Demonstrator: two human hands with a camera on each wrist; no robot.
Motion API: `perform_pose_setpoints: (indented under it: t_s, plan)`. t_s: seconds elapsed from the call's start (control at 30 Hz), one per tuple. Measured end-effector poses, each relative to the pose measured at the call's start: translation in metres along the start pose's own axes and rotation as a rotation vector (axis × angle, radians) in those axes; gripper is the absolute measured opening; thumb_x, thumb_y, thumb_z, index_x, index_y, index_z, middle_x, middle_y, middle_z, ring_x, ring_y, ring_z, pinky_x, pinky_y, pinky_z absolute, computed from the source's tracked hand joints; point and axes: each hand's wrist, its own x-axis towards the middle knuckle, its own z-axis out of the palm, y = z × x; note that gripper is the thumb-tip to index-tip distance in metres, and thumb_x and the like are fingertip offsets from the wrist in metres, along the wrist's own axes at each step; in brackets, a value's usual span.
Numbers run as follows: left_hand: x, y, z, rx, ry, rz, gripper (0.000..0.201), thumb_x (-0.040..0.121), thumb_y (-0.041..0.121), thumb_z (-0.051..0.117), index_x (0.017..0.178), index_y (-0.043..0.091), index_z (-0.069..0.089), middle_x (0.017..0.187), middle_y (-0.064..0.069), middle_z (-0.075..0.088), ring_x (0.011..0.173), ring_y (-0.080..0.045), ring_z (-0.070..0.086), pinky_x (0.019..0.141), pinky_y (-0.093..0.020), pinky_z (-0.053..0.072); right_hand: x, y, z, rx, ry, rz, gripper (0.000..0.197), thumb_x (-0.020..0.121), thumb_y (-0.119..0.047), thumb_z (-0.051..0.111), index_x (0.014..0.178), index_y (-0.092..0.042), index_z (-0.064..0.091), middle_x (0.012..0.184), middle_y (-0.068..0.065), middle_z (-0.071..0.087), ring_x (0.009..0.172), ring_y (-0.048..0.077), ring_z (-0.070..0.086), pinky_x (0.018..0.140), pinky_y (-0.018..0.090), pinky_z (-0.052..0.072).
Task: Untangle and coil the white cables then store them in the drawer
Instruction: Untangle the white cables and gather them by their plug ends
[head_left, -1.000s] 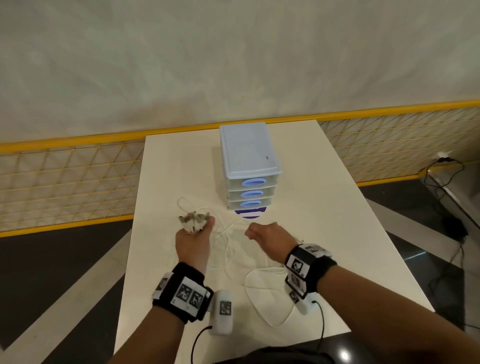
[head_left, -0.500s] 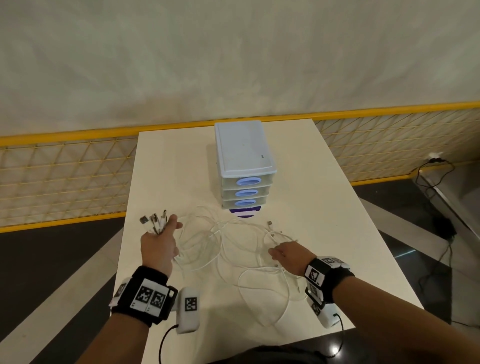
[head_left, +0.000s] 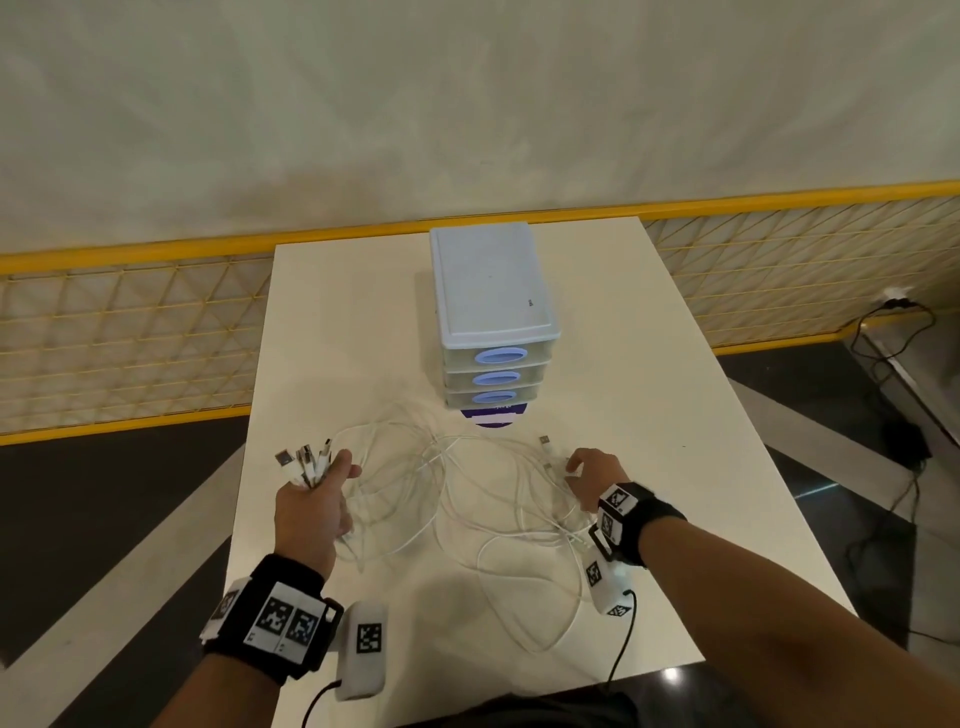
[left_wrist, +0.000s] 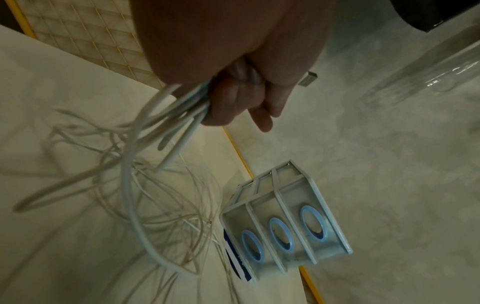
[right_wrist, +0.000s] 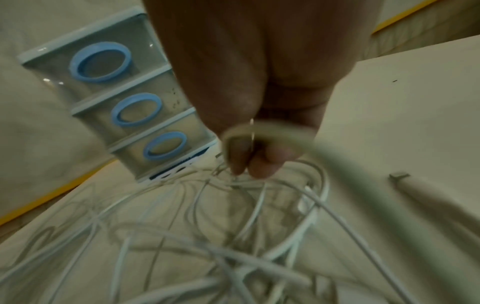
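Left hand (head_left: 311, 512) grips a bunch of white cables (head_left: 467, 499) near their plug ends, at the table's (head_left: 649, 415) near-left edge. Right hand (head_left: 592, 480) pinches one cable at right. Loose tangle lies btwn them. 3-drawer unit (head_left: 493, 332) (all drawers closed) stands just beyond.

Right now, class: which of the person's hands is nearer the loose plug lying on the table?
Right. The right hand sits just beside the loose plug; the left hand is across the table, gripping several cable ends.
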Motion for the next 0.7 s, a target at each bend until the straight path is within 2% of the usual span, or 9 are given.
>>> perform_pose_setpoints:
  t_s: [0.03, 0.1, 0.17, 0.27, 0.37, 0.43, 0.5, 0.7]
  plan:
    - [0.001, -0.001, 0.0, -0.001, -0.001, -0.007, 0.025, 0.091, 0.023, 0.06, 0.077, 0.004, 0.065, 0.037, 0.008, 0.025, 0.032, -0.008, 0.02, 0.037, -0.015, 0.02, -0.001, -0.001, 0.002, 0.003, 0.03, -0.007, 0.025, 0.083, -0.021, 0.063, 0.107, -0.015, 0.06, 0.114, 0.012, 0.063, 0.101, 0.03, 0.061, 0.076, 0.028, 0.047]
    - [0.001, -0.003, 0.001, 0.003, -0.002, -0.019, 0.025, 0.091, 0.023, 0.06, 0.077, 0.004, 0.065, 0.038, 0.008, 0.024, 0.032, -0.008, 0.019, 0.038, -0.015, 0.019, -0.002, -0.002, 0.005, -0.048, 0.047, -0.041, 0.031, 0.086, -0.026, 0.06, 0.115, -0.017, 0.056, 0.12, 0.01, 0.059, 0.109, 0.029, 0.057, 0.083, 0.029, 0.045]
    - [0.0, -0.005, 0.002, 0.011, -0.006, -0.023, 0.025, 0.091, 0.023, 0.061, 0.077, 0.004, 0.065, 0.038, 0.008, 0.024, 0.032, -0.008, 0.02, 0.037, -0.016, 0.021, 0.0, -0.004, 0.007, -0.097, 0.036, -0.055, 0.031, 0.089, -0.024, 0.053, 0.118, -0.014, 0.055, 0.124, 0.011, 0.058, 0.113, 0.029, 0.056, 0.087, 0.03, 0.045]
    - [0.0, -0.007, 0.004, 0.022, -0.006, -0.035, 0.024, 0.091, 0.023, 0.061, 0.076, 0.005, 0.066, 0.038, 0.007, 0.025, 0.033, -0.008, 0.021, 0.037, -0.017, 0.023, -0.001, -0.005, 0.006, -0.144, 0.031, -0.02, 0.028, 0.092, -0.016, 0.042, 0.113, -0.008, 0.058, 0.121, 0.014, 0.061, 0.11, 0.03, 0.058, 0.085, 0.03, 0.047]
    - [0.001, -0.009, 0.006, 0.023, -0.006, -0.044, 0.024, 0.091, 0.023, 0.061, 0.076, 0.004, 0.066, 0.038, 0.007, 0.026, 0.033, -0.009, 0.021, 0.037, -0.017, 0.022, -0.005, -0.006, 0.005, -0.176, 0.003, 0.014, 0.029, 0.093, -0.014, 0.039, 0.116, -0.005, 0.054, 0.122, 0.015, 0.059, 0.111, 0.031, 0.058, 0.087, 0.033, 0.047]
    - [0.001, -0.01, 0.007, 0.018, -0.011, -0.043, 0.024, 0.091, 0.022, 0.061, 0.076, 0.004, 0.065, 0.037, 0.007, 0.026, 0.033, -0.009, 0.021, 0.038, -0.018, 0.022, -0.005, -0.006, 0.004, -0.089, 0.004, 0.037, 0.028, 0.092, -0.013, 0.04, 0.117, -0.002, 0.046, 0.12, 0.019, 0.057, 0.107, 0.036, 0.058, 0.08, 0.036, 0.046]
    - [0.001, -0.01, 0.01, 0.021, -0.02, -0.04, 0.024, 0.091, 0.023, 0.061, 0.076, 0.004, 0.066, 0.037, 0.007, 0.026, 0.033, -0.009, 0.021, 0.039, -0.019, 0.022, -0.006, -0.007, 0.0, -0.011, 0.039, 0.054, 0.026, 0.092, -0.015, 0.04, 0.114, -0.001, 0.043, 0.115, 0.022, 0.058, 0.102, 0.038, 0.058, 0.071, 0.034, 0.042]
    - [0.0, 0.0, 0.027, 0.04, -0.08, -0.023, 0.024, 0.089, 0.026, 0.063, 0.077, 0.005, 0.066, 0.037, 0.009, 0.029, 0.031, -0.007, 0.023, 0.036, -0.018, 0.021, -0.02, -0.004, -0.03, -0.047, 0.16, 0.045, 0.037, 0.094, -0.032, 0.04, 0.106, 0.0, 0.054, 0.109, 0.019, 0.061, 0.099, 0.035, 0.059, 0.07, 0.03, 0.04]
